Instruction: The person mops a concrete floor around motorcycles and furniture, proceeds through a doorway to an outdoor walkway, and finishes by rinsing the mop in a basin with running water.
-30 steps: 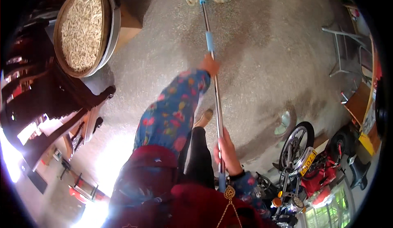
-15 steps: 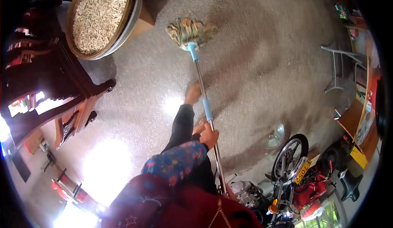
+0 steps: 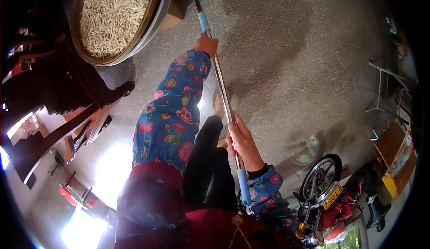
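A mop [image 3: 221,80] with a shiny metal pole and light blue grips slants up from near my body to the top edge of the view. Its head lies beyond that edge and cannot be seen. Far out along the pole, just below a blue grip, my left hand [image 3: 206,44] is closed around it with the arm stretched forward. My right hand [image 3: 244,142] grips the same pole nearer to me, above the blue end grip [image 3: 243,184]. Both sleeves are blue with a flower print.
A round basket [image 3: 77,29] of pale, short pieces stands at the upper left, above a cardboard box [image 3: 172,16]. Dark carved wooden furniture [image 3: 85,83] fills the left side. A motorcycle [image 3: 329,195] is at the lower right, and a metal-framed stand [image 3: 380,88] at the right.
The mop has moved forward, carrying its head out of view at the top. My left arm has stretched far ahead, and my right hand has come up into clear view on the pole.
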`<state>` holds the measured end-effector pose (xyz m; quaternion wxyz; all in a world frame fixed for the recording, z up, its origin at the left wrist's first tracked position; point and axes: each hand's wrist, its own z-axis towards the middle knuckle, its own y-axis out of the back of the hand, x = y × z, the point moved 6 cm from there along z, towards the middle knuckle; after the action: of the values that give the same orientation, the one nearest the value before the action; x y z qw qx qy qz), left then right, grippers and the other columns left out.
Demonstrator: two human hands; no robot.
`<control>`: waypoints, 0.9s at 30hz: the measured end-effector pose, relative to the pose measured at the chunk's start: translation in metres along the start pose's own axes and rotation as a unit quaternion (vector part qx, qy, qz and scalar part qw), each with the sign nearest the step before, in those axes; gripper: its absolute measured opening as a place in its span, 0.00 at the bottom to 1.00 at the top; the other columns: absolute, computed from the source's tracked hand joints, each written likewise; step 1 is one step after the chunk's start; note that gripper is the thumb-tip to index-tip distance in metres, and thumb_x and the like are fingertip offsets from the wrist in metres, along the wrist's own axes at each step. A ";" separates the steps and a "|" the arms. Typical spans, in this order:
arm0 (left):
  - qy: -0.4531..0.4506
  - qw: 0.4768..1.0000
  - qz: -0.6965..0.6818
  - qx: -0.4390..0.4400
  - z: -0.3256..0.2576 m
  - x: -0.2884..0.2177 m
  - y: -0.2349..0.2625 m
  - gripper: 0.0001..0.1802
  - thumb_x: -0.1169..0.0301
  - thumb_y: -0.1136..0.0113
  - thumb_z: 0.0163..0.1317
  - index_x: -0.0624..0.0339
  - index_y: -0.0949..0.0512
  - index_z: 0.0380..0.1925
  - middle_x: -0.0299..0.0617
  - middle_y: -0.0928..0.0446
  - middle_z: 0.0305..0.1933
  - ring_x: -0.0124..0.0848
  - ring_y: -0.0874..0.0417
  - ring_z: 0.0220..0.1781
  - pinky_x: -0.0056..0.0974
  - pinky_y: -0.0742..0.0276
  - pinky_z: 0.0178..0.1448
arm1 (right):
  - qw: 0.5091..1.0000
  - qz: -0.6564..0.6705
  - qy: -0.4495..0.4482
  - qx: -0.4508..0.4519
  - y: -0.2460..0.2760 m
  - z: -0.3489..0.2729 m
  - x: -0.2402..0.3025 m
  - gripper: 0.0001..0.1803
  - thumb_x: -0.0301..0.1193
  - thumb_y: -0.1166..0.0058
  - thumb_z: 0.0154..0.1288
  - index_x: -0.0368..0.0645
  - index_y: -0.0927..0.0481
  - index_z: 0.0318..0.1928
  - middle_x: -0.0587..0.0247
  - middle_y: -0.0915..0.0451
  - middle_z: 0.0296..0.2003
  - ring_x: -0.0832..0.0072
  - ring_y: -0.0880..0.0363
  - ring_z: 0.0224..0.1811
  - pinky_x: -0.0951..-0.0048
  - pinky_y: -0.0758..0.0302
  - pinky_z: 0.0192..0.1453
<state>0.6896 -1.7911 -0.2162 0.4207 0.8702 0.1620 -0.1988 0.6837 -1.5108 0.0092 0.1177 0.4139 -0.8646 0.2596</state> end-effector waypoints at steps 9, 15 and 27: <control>0.095 0.989 -0.034 0.108 -0.194 0.065 -0.060 0.27 0.60 0.47 0.52 0.65 0.41 0.47 0.62 0.25 0.36 0.57 0.23 0.39 0.52 0.28 0.41 | 0.991 -0.093 -0.060 -0.076 0.009 -0.119 -0.124 0.27 0.34 0.67 0.69 0.48 0.52 0.66 0.71 0.38 0.14 0.85 0.43 0.08 0.83 0.43 0.10; 0.062 0.982 -0.122 0.131 -0.298 0.132 -0.036 0.21 0.55 0.53 0.57 0.63 0.38 0.39 0.66 0.26 0.32 0.58 0.24 0.38 0.55 0.30 0.41 | 0.994 -0.091 -0.037 -0.053 -0.021 -0.190 -0.236 0.26 0.37 0.65 0.68 0.47 0.49 0.64 0.71 0.36 0.17 0.84 0.39 0.13 0.80 0.39 0.17; 0.147 0.969 -0.139 0.140 -0.367 0.246 0.048 0.23 0.60 0.50 0.53 0.69 0.41 0.40 0.66 0.27 0.35 0.58 0.25 0.41 0.52 0.30 0.44 | 0.992 -0.104 0.011 0.069 -0.105 -0.215 -0.282 0.32 0.41 0.60 0.67 0.36 0.50 0.64 0.61 0.38 0.55 0.74 0.42 0.58 0.73 0.47 0.62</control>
<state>1.0023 -1.4993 -0.0949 0.2343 0.9092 0.3116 -0.1464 0.9406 -1.2634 0.1080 0.1247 0.5062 -0.7954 0.3092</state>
